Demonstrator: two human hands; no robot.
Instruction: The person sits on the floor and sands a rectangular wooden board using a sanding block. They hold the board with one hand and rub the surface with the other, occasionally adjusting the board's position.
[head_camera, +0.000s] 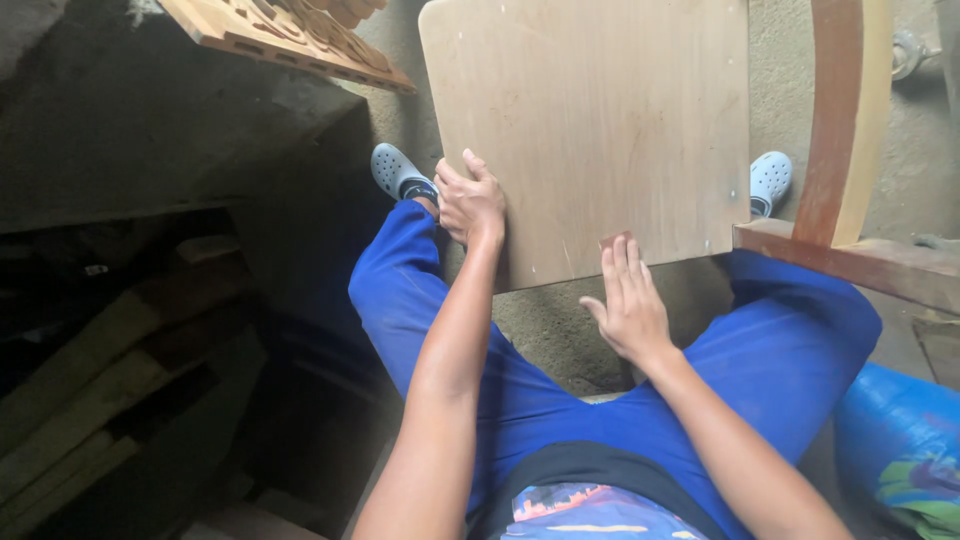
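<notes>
- Board (600, 130), pale plywood with rounded corners, propped across blue-trousered knees, filling the frame from centre to 12 o'clock.
- Left hand (470, 203) clamps its near-left edge at about 9 o'clock, fingers wrapped over.
- Right hand (628, 305) lies flat, fingers together, pressing a small brown pad (613, 241) onto the near edge; grip beneath cannot be told.
- Handling, judged: stiff, light, smooth-faced; best held by the edges.
- Far edge cropped; underside hidden; dim timber at 8 o'clock indistinct.
</notes>
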